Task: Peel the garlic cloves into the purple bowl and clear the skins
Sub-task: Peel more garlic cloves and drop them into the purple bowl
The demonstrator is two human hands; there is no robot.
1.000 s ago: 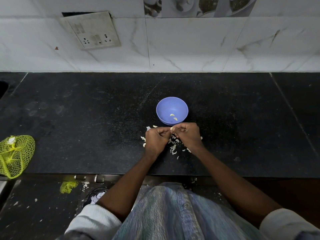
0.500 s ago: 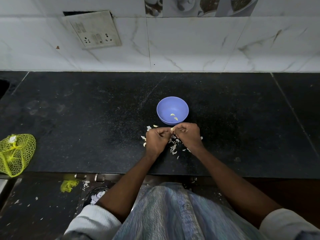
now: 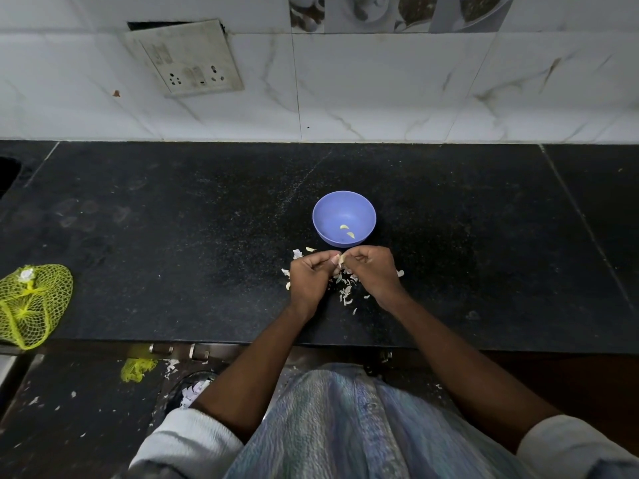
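White marbled tiles are backing a black worktop [image 3: 173,236], where a person is standing with both hands meeting just in front of a purple bowl [image 3: 344,217]. The left hand [image 3: 309,276] and right hand [image 3: 373,273] are both curled, pinching one garlic clove [image 3: 341,259] between their fingertips. The clove is sitting upright between them, directly on the near side of the bowl, so dropping it in looks like a short reach straight forward; the right hand seems slightly nearer the rim. Two peeled cloves [image 3: 347,231] are lying in the bowl. Skins [image 3: 345,292] are scattering under and around the hands.
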